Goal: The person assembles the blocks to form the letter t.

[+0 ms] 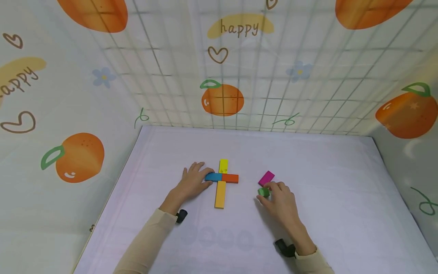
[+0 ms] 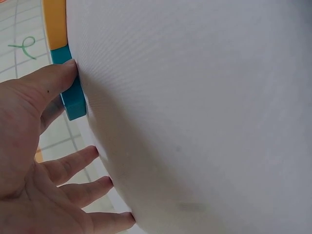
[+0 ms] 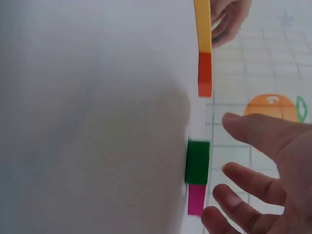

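Observation:
My left hand [image 1: 192, 182] pinches the left end of a blue block [image 1: 213, 177] between thumb and index finger; its other fingers are spread on the table. The blue block [image 2: 74, 100] meets an orange-red block [image 1: 230, 178] end to end. A yellow block [image 1: 223, 166] lies above that pair and a longer amber block [image 1: 220, 195] below it, making a cross. Over at the right, my right hand [image 1: 281, 201] hovers around a green block [image 1: 263, 192]. In the right wrist view its thumb and fingers are apart from the green block [image 3: 198, 162]. A magenta block [image 1: 266, 178] lies just beyond.
The blocks lie on a white-covered table [image 1: 325, 171]. Upright cloth printed with oranges, hearts and a grid pattern [image 1: 260, 68] stands along the back and both sides. A dark camera piece is at each wrist, the right one [image 1: 285, 248] near the sleeve.

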Motion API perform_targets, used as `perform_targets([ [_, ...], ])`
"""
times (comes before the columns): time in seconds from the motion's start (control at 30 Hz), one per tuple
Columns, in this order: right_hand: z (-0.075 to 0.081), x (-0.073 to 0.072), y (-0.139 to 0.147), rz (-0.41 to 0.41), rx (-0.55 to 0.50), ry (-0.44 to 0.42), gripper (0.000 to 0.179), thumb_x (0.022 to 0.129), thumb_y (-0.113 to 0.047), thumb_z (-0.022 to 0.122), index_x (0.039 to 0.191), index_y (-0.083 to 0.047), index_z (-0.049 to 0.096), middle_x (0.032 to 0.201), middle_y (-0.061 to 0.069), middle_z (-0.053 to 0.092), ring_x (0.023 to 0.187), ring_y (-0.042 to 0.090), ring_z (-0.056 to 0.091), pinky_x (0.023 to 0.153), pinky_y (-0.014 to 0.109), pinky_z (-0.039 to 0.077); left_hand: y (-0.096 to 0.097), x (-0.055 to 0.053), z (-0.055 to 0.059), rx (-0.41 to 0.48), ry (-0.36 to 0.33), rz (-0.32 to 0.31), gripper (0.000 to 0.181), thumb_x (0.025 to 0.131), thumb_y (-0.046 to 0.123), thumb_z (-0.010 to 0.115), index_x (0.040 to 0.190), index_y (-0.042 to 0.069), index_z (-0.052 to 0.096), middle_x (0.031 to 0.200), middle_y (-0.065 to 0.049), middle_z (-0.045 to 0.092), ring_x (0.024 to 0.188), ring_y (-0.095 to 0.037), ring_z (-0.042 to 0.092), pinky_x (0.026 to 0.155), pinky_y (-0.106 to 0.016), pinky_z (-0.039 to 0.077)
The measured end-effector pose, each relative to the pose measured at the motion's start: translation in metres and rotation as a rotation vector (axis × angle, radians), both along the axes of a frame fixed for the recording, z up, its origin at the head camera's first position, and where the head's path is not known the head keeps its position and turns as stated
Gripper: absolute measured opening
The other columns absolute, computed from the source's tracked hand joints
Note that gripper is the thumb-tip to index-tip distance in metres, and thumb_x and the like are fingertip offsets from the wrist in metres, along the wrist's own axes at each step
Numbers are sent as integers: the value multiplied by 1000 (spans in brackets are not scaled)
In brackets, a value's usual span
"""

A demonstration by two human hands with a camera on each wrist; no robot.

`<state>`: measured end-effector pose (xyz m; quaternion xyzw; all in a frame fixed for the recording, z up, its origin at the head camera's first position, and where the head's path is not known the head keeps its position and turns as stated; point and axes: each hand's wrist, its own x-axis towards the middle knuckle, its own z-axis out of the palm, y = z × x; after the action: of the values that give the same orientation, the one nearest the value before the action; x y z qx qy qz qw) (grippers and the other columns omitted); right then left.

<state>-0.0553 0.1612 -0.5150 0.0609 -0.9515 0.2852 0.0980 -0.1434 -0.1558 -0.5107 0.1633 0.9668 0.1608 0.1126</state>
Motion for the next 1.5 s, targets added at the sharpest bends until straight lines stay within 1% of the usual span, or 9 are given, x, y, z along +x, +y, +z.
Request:
perform_targets([
  [0.1, -1, -1, 4, -16, -4, -33, 42, 76, -25, 89, 105, -5, 67, 94, 11, 61, 84, 30, 57, 71, 45, 47, 0, 0, -1, 3, -2, 2, 41, 97, 37, 67, 136, 29, 59, 156, -15, 35, 145, -44, 22, 108, -74, 15],
  [0.23, -1, -2, 8, -40, 1, -88, 43, 77, -30, 87, 104, -5, 66, 95, 11, 61, 84, 29, 57, 68, 46, 48, -1, 0, -2, 3, 0, 2, 40, 97, 37, 67, 135, 30, 59, 156, -15, 36, 145, -44, 22, 108, -74, 15],
  [0.43, -1, -1, 9, -90, 20, -178, 44, 79, -41, 84, 105, -10, 65, 98, 11, 60, 88, 32, 54, 75, 52, 41, 0, 0, -3, 3, 4, 1, 40, 97, 37, 67, 135, 30, 59, 156, -14, 36, 145, -44, 22, 108, -74, 15],
  [0.57, 0, -2, 9, -99, 23, -203, 44, 79, -42, 83, 104, -11, 64, 99, 11, 59, 90, 33, 53, 79, 54, 38, 0, -1, -3, -4, -4, 3, 41, 97, 38, 67, 136, 31, 59, 157, -14, 35, 146, -43, 21, 109, -73, 14],
  [0.77, -1, -2, 10, -102, 13, -215, 40, 80, -40, 83, 102, -11, 66, 101, 11, 58, 93, 34, 52, 87, 60, 32, 0, -1, -3, -6, -5, 2, 41, 97, 38, 67, 136, 30, 59, 157, -14, 35, 146, -43, 21, 109, -74, 14],
  [0.93, -2, -2, 10, -99, 1, -207, 38, 80, -38, 83, 100, -10, 67, 105, 14, 59, 97, 36, 53, 91, 63, 28, 0, -1, -2, -4, -1, 3, 40, 97, 37, 67, 136, 30, 59, 156, -14, 35, 145, -43, 22, 109, -74, 15],
  [1.1, -2, -2, 10, -98, -9, -208, 37, 81, -37, 83, 100, -10, 68, 108, 15, 59, 100, 37, 53, 93, 64, 27, 0, -1, -2, -3, -2, 1, 41, 97, 37, 67, 136, 30, 59, 156, -14, 35, 146, -43, 22, 109, -74, 15],
  [1.3, -1, 1, 8, -80, -20, -191, 37, 80, -35, 84, 101, -9, 69, 110, 16, 60, 98, 37, 55, 93, 65, 28, 1, 0, -1, 0, -2, 4, 41, 97, 37, 67, 136, 30, 59, 156, -14, 35, 145, -43, 22, 109, -74, 15],
  [1.5, -2, 4, 1, -55, -28, -204, 37, 79, -35, 84, 102, -9, 69, 108, 12, 60, 100, 34, 55, 94, 63, 29, 1, 0, 0, -4, -6, 4, 40, 97, 36, 66, 136, 30, 59, 157, -14, 35, 146, -43, 21, 109, -73, 14],
])
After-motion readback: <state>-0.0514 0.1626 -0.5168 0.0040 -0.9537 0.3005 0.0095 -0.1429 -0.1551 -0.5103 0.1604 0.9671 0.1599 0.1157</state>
